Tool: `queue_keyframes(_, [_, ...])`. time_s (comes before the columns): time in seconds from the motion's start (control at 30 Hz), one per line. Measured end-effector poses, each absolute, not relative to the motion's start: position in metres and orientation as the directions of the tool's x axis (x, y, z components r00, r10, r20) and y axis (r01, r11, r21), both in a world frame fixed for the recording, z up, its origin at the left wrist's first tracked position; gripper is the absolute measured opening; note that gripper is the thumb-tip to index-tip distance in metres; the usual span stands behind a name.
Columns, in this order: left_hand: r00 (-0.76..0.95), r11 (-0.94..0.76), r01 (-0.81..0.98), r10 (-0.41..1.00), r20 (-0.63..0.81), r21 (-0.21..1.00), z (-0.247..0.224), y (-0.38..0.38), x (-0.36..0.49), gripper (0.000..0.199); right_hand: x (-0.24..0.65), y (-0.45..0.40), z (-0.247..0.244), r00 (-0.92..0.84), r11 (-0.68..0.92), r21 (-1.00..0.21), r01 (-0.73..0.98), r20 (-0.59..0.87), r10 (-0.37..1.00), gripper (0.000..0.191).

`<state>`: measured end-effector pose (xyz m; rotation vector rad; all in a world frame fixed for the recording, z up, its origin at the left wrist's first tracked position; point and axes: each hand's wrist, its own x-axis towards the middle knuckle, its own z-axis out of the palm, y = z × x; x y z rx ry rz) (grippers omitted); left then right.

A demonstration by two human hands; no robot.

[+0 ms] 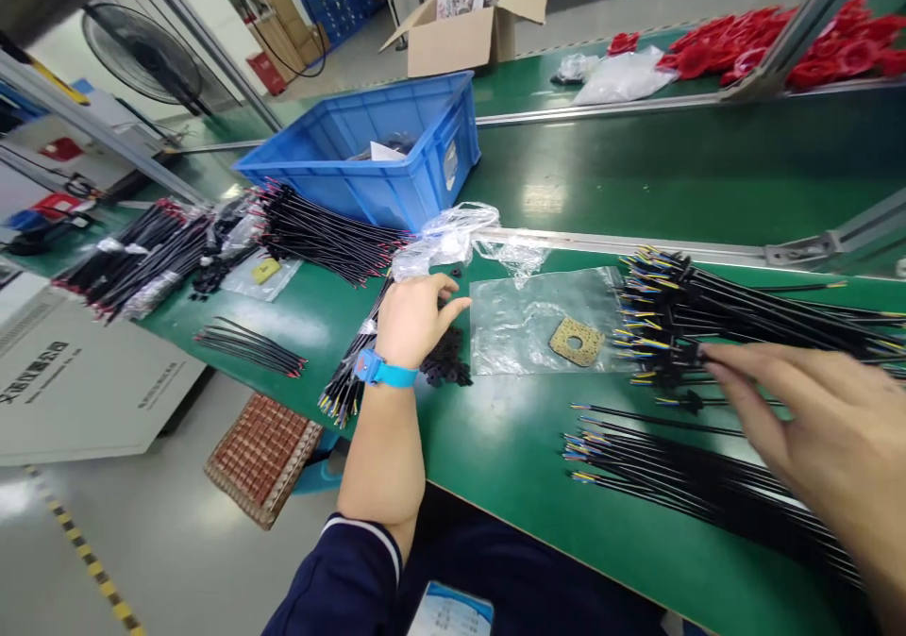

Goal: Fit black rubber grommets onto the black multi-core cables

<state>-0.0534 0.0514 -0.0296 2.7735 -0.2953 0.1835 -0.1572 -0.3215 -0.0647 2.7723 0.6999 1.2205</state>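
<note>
My left hand (414, 313), with a blue wrist strap (386, 369), reaches over a pile of small black parts (447, 360). Its thumb stands apart from the forefinger; the other fingers are partly hidden. At the right, my right hand (813, 410) has thumb and forefinger pinched on a black cable near its black end piece. That hand is over a bundle of black cables (750, 310) with black fittings and blue, yellow and white wire ends. Nearer me lies another bundle of black cables (694, 476), whose visible ends have no fittings.
A clear plastic bag (510, 329) with a yellow sponge (577, 342) lies between my hands. Behind are a blue bin (354, 178), crumpled clear plastic (445, 235) and a metal rail (601, 242). More black cables (326, 230) lie left. A woven-top stool (261, 457) stands below the table.
</note>
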Motion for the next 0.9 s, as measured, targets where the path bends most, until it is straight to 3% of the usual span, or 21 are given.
queue_keyframes(0.07, [0.969, -0.940, -0.243, -0.246, 0.016, 0.238, -0.027, 0.055, -0.054, 0.016, -0.143, -0.338, -0.075, 0.577, -0.901, 0.237, 0.363, 0.702, 0.417, 0.018])
queue_keyframes(0.17, [0.941, -0.950, -0.283, -0.301, -0.153, 0.130, -0.027, 0.052, -0.058, 0.019, -0.130, -0.351, -0.089, 0.649, -0.924, 0.150, 0.350, 0.673, 0.355, 0.020])
queue_keyframes(0.3, [0.954, -0.980, -0.194, -0.179, -0.239, -0.041, -0.031, 0.045, -0.055, 0.031, -0.131, -0.348, -0.096, 0.722, -0.946, 0.078, 0.315, 0.627, 0.292, 0.025])
queue_keyframes(0.47, [0.938, -0.978, -0.186, -0.150, -0.311, -0.089, -0.030, 0.039, -0.049, 0.018, -0.149, -0.337, -0.082, 0.783, -0.950, -0.050, 0.307, 0.581, 0.222, 0.025])
queue_keyframes(0.57, [0.938, -0.973, -0.203, -0.162, -0.308, -0.108, -0.029, 0.037, -0.050, 0.017, -0.159, -0.333, -0.070, 0.818, -0.850, -0.230, 0.473, 0.475, 0.326, 0.021])
queue_keyframes(0.63, [0.938, -0.971, -0.214, -0.173, -0.300, -0.110, -0.030, 0.036, -0.051, 0.017, -0.164, -0.334, -0.067, 0.819, -0.783, -0.289, 0.551, 0.370, 0.439, 0.024])
queue_keyframes(0.77, [0.934, -0.962, -0.250, -0.211, -0.289, -0.106, -0.032, 0.034, -0.051, 0.013, -0.169, -0.336, -0.074, 0.811, -0.788, -0.209, 0.578, 0.253, 0.528, 0.026])
queue_keyframes(0.9, [0.939, -0.957, -0.277, -0.250, -0.234, -0.087, -0.030, 0.035, -0.053, 0.011, -0.170, -0.328, -0.087, 0.795, -0.812, -0.096, 0.576, 0.297, 0.528, 0.024])
